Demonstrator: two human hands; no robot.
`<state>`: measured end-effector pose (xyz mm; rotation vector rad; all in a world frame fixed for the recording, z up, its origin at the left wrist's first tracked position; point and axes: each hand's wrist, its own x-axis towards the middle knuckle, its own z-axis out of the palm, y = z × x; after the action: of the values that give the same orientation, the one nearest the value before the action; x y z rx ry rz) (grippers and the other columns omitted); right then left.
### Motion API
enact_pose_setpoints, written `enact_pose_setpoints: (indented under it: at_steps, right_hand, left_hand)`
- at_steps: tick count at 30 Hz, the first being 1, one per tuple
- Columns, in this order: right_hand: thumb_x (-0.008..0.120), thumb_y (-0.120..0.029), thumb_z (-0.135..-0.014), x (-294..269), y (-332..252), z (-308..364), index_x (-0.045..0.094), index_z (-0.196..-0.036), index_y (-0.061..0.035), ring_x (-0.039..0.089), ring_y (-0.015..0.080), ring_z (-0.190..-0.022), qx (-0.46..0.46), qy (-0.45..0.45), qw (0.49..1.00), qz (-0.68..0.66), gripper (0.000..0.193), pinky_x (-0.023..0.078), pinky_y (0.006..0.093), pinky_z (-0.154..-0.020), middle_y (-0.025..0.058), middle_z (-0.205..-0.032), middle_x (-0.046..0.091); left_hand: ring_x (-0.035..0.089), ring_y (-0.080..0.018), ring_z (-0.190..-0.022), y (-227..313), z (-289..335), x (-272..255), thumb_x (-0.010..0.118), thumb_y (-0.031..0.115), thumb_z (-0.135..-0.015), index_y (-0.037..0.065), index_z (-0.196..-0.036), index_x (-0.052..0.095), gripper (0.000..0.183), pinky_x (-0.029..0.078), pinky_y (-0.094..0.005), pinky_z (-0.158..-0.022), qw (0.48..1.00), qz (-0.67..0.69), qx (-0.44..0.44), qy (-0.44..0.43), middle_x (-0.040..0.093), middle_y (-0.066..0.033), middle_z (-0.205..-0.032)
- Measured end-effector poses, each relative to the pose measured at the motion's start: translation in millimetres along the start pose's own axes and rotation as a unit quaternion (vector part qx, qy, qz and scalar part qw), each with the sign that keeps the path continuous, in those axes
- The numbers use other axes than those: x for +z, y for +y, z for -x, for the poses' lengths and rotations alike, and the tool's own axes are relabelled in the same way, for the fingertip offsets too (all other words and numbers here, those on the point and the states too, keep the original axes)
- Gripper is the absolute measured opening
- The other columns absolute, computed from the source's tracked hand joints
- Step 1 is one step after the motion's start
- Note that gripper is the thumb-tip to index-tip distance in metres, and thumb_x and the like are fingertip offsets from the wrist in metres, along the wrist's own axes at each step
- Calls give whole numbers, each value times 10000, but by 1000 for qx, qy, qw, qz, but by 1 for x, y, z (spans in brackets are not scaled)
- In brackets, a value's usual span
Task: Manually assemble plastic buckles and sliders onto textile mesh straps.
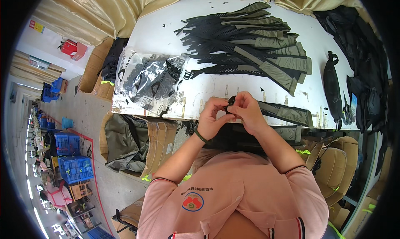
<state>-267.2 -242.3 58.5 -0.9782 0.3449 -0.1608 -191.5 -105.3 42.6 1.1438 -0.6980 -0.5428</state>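
Both my hands meet over the table's front edge, fingertips pinched together. My left hand is closed on a small black piece, which looks like a plastic buckle at a strap's end; the fingers partly hide it. My right hand pinches the same piece from the other side. From behind the right hand an olive-and-black mesh strap runs rightward along the table edge. Beyond my hands lies a fanned pile of similar straps. A clear plastic bag of black buckles rests to the left.
The white table is worn along its front edge. On its right lie a black padded strap, scissors and heaped black fabric. Cardboard boxes stand below, one at left and one at right. Another strap hangs near my lap.
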Motion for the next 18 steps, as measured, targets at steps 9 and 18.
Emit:
enact_pose_setpoints:
  at_steps: [9,18]
  right_hand:
    - [575,-171,-876,-11,-21,-9,605,-906,12,525,76,-671,-43,-96,942,320,188,441,232,-614,21,-788,606]
    - [660,-161,-772,-96,-44,-58,596,-941,-60,580,250,-823,-282,151,660,680,207,458,355,-705,86,-833,584]
  left_hand:
    - [523,-143,-806,1,1,-14,656,-66,-746,40,-931,569,230,447,-248,-721,970,-224,24,-93,533,-59,-912]
    - [564,-128,-674,28,65,-46,629,45,-833,51,-945,515,161,481,-244,-583,934,157,-321,28,538,-34,-819]
